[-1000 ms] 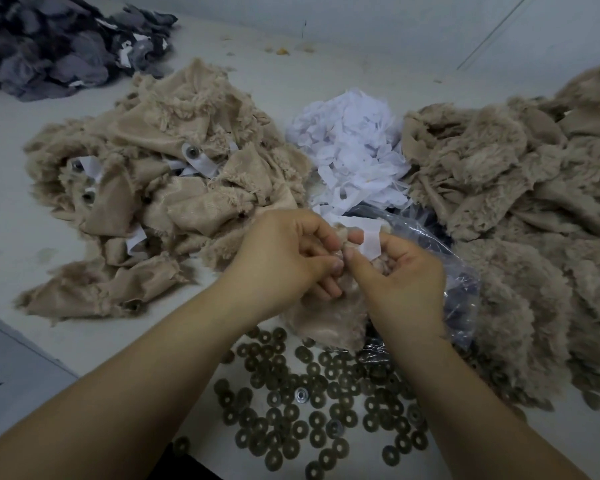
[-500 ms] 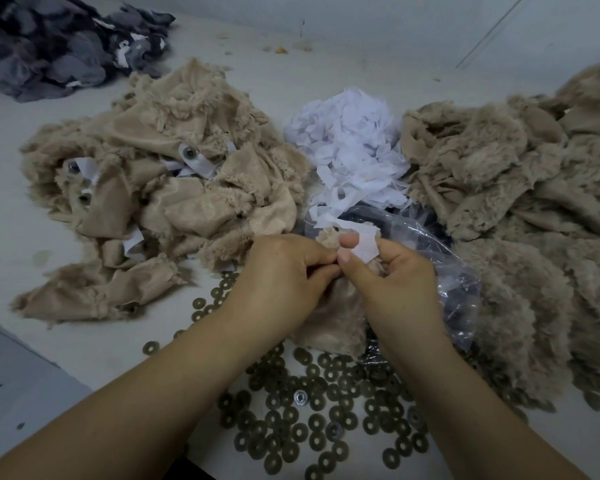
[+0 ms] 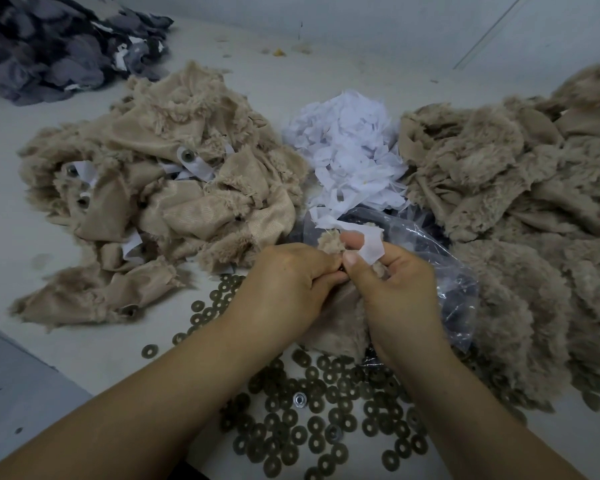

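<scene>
item 1: plush piece (image 3: 340,327), beige. it is held just above the table (image 3: 21,237) at near centre, between both hands. its lower part hangs over the washers (image 3: 312,424), and a tuft shows above the thumbs.
item 2: white slip (image 3: 371,244). it lies against the top of the plush piece, pinched by the right hand.
item 3: left hand (image 3: 284,282). the fingers are curled together and clamped on the plush piece, with the thumb tip meeting the right thumb.
item 4: right hand (image 3: 395,289). the thumb and forefinger are closed on both slip and plush, the other fingers tucked under.
item 5: plastic bag (image 3: 458,292), just behind the right hand, contents dark.
item 6: heap of slips (image 3: 347,150), with 1 beige pile bearing slips (image 3: 160,188) to the left and 1 fluffy pile (image 3: 499,188) to the right.

handling note: the step looks like fixing the slip to the plush at 1 spot. any small part between the fingertips is hidden.
- keep both layers flat and lined up under the thumbs.
- press squarely, not at a slant.
- part the pile so no fur is trapped.
- do not let the loose lower part drag washers off the table.
</scene>
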`<action>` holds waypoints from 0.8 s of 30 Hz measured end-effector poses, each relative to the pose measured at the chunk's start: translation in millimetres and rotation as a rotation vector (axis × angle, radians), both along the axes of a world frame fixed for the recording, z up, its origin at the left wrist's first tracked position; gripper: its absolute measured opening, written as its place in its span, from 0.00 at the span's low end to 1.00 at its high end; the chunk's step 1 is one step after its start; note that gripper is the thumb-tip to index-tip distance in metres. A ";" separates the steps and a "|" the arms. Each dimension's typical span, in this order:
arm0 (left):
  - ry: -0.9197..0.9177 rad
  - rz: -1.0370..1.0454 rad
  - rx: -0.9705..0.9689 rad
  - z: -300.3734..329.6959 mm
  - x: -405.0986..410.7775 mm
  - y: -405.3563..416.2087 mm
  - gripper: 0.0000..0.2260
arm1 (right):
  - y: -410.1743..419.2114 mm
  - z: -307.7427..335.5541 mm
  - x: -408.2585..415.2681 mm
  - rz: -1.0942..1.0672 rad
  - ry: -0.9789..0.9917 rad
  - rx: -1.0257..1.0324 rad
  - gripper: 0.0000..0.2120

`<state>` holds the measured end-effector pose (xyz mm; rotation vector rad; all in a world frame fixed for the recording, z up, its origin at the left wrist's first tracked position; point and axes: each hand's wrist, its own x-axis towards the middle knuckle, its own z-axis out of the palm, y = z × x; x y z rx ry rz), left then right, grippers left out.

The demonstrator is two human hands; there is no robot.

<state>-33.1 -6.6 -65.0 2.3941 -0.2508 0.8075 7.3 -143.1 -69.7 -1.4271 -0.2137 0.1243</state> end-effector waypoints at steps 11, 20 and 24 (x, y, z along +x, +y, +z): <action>0.153 0.067 -0.566 18.5 -3.3 11.1 0.10 | 1.1 4.9 -0.8 0.013 -0.226 -0.146 0.09; 0.502 0.071 -1.064 17.5 7.1 7.7 0.11 | 0.2 7.8 -7.9 0.040 -0.310 -0.032 0.13; 0.411 0.089 -0.893 9.0 3.9 5.1 0.10 | -0.5 6.6 -2.9 -0.029 -0.051 0.016 0.16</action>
